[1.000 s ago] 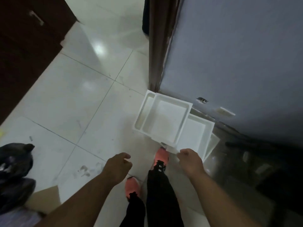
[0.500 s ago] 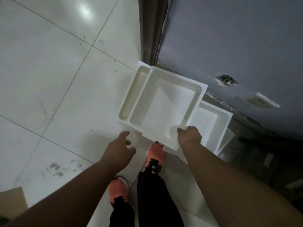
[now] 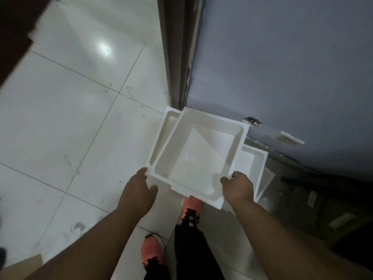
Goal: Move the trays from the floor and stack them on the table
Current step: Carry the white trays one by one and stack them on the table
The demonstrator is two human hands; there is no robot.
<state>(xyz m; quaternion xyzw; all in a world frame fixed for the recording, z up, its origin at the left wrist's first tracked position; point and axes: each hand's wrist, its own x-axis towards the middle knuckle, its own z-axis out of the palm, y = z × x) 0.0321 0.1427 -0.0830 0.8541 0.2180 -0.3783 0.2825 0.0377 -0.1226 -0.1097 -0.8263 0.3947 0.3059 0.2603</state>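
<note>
a white top tray [image 3: 198, 156] is held over a pile of other white trays on the tiled floor [image 3: 66, 126], beside the grey wall [image 3: 282, 63] and the dark door frame [image 3: 175, 47]. the near right corner of the top tray is gripped by the right hand [image 3: 238, 187], with the thumb hooked over the rim into the tray and the fingers curled under the edge. the near left corner is met by the left hand [image 3: 138, 190]; its fingers are laid along the rim and the thumb is seen just below the near edge, but whether this grip is pinched on the rim or merely touching it cannot be told. a second tray [image 3: 168, 126] is seen under the top one, sticking out at the left. a third tray [image 3: 254, 164] is seen sticking out at the right, against the wall. two orange shoes [image 3: 191, 206] are planted on the floor just below the pile, one partly covered by the held tray. a piece of brown cardboard [image 3: 26, 263] is seen at the lower left edge.
</note>
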